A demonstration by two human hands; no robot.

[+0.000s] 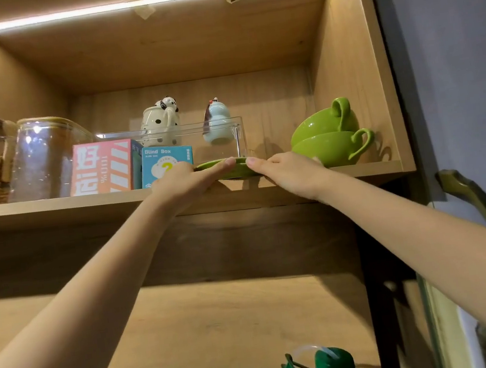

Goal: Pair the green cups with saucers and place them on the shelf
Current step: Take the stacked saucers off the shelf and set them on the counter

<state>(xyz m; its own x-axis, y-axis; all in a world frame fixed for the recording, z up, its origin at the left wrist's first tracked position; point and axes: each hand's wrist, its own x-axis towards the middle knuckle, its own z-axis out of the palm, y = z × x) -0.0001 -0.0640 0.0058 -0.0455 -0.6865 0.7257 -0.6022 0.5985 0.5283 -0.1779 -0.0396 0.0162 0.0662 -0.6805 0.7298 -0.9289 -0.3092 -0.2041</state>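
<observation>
We see a lit wooden shelf (53,205). At its far left stand two glass jars (16,161), touching each other. Just right of them, near the front edge, a pink box (103,168) sits beside a blue box (165,164). Behind the boxes a clear bin (228,130) holds a spotted mug (156,124) and a pale blue figurine (216,122). A green saucer (233,168) lies at the front edge, in front of the bin. Right of it, two green cups (331,138) sit nested, the upper one tilted, near the right wall.
</observation>
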